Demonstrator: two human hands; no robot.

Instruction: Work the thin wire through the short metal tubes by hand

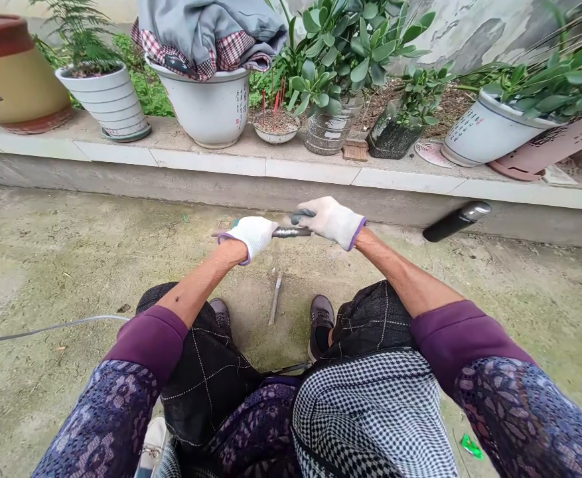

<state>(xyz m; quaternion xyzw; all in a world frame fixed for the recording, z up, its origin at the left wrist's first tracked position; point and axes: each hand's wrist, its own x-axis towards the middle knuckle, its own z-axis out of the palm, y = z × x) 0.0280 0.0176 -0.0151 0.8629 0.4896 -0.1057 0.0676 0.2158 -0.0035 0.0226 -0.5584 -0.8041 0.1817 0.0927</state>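
My left hand (253,236), in a white knit glove with a purple cuff, is closed around a dark rod (298,232). A whitish, coiled-looking section shows on the rod just right of that hand, and a thin end sticks out on its left. My right hand (338,222), gloved alike with grey fingertips, is over the rod's right part. Its fingers are curled together and slightly blurred; what they pinch, if anything, I cannot make out. On the concrete below the hands lies a short greyish stick (275,302) with a paler upper end.
A tiled ledge (211,161) with potted plants runs across the front. A black flask with a silver cap (454,222) leans at its foot. Clothes (211,33) lie over a white pot (204,106). A grey cable (46,330) crosses the ground at left. My shoes (322,312) flank the stick.
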